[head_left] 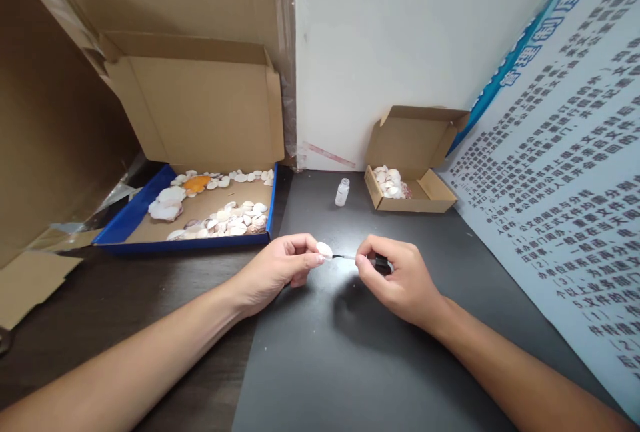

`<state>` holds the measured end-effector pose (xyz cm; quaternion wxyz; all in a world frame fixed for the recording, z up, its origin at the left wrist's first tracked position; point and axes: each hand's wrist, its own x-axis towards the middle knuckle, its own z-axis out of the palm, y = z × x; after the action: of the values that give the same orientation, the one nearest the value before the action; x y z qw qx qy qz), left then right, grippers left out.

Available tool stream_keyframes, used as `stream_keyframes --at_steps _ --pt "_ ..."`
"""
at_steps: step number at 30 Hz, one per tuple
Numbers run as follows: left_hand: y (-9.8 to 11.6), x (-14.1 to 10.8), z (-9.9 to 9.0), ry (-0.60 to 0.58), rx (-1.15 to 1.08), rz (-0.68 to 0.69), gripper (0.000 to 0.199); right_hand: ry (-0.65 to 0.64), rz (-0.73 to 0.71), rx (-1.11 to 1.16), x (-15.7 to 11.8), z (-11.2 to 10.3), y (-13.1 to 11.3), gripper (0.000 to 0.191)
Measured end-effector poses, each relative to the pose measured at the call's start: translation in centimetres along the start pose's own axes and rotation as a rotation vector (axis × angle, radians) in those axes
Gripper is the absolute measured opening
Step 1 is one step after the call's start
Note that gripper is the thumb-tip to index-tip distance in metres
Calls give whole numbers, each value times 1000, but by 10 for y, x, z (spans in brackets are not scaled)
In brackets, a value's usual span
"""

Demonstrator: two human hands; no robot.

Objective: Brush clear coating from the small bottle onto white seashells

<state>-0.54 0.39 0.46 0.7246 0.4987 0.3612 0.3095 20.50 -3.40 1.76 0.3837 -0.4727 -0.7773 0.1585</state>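
My left hand (291, 261) pinches a small white seashell (324, 249) between thumb and fingers, above the dark mat. Close on its right, my right hand (400, 275) grips a small brush (344, 257) with a black cap (383, 264) for a handle. The brush's dark tip points left and is at the shell's lower edge; whether it touches cannot be made out. Behind the hands, a small clear bottle (343, 193) with whitish contents stands upright on the mat, no cap on its neck.
At left, an open blue-sided cardboard box (190, 244) holds many shells, one orange (197, 183). A smaller open brown box (415, 205) with shells (390, 182) stands back right. A white panel (400, 39) rises behind, and a printed board (565, 185) leans at right.
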Motion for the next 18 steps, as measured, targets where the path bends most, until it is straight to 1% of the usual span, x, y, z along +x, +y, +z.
stream_keyframes --at_steps 5,9,12,15,18 --pt "-1 1 -2 -25 11 -1 28 -46 -30 46 -1 1 -1 16" --pt "-1 1 -2 -41 17 -1 27 -2 22 1 1 1 1 18" --pt "-1 1 -2 -47 9 -3 26 12 16 7 0 0 2 19" --pt "-1 1 -1 -47 5 0 26 -38 -25 52 -1 1 1 17" --pt "-1 1 -2 -50 12 3 27 -54 -11 44 0 3 1 16"
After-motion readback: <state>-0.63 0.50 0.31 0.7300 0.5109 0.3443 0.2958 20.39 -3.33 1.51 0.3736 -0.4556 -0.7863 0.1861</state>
